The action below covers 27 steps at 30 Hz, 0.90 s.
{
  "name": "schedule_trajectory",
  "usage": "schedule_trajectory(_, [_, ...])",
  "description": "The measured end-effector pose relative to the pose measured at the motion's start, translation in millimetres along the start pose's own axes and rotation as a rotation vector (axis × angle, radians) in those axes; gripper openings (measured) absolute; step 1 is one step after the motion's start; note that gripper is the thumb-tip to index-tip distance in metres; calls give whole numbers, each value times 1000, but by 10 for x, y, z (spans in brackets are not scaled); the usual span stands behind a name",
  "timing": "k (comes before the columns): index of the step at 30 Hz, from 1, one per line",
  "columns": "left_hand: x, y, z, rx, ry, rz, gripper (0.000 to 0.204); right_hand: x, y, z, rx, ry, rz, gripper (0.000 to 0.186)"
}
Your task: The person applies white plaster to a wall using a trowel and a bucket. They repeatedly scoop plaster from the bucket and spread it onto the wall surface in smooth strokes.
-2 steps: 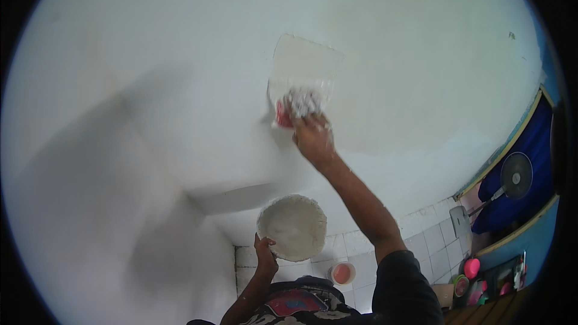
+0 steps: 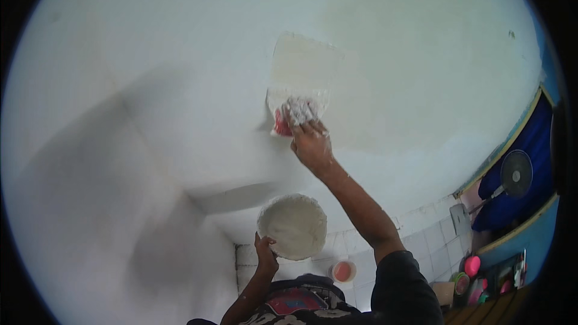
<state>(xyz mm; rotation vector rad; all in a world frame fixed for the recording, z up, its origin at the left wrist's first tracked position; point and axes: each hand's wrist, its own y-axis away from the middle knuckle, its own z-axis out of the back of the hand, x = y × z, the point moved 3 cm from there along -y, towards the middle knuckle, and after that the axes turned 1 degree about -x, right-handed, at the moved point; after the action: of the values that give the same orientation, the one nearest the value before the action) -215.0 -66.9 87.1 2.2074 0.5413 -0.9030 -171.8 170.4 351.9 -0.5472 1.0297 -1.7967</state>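
My right hand (image 2: 310,138) is stretched up to the wall (image 2: 198,54), its fingers closed on a red putty spreader (image 2: 281,124) caked with white putty. The spreader's blade is pressed against the wall. Above it runs a damp, paler strip of fresh putty (image 2: 303,63). Lower down, my left hand (image 2: 265,251) grips the near left rim of a round bowl (image 2: 293,227), thumb over the edge and other fingers hidden underneath. White putty coats the inside of the bowl.
On the tiled floor (image 2: 367,265) below stands a small tub (image 2: 342,271) with something pinkish in it. At right are a standing fan (image 2: 516,174), a blue curtain (image 2: 539,144) in a doorway and several colourful household things (image 2: 471,265). The walls meet in a corner at left.
My right hand and the spreader have slid slightly down the wall, lengthening the smoothed strip above. My left hand and the bowl have hardly moved.
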Motion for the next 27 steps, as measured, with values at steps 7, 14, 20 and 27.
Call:
schedule_trajectory(7, [-93, 79, 49, -52, -89, 80, 60, 273, -20, 366, 89, -363, -356, 47])
schedule_trajectory(14, [-4, -114, 90, 25, -68, 57, 58, -411, -718, 284, 60, -362, -296, 24])
schedule_trajectory(20, [-119, -30, 28, -7, -94, 35, 57, -578, -1251, 1239, -166, -3, -222, 28])
schedule_trajectory(27, [-120, -48, -14, -20, -61, 69, 57, -121, -1838, 1543, -398, 112, 172, 31])
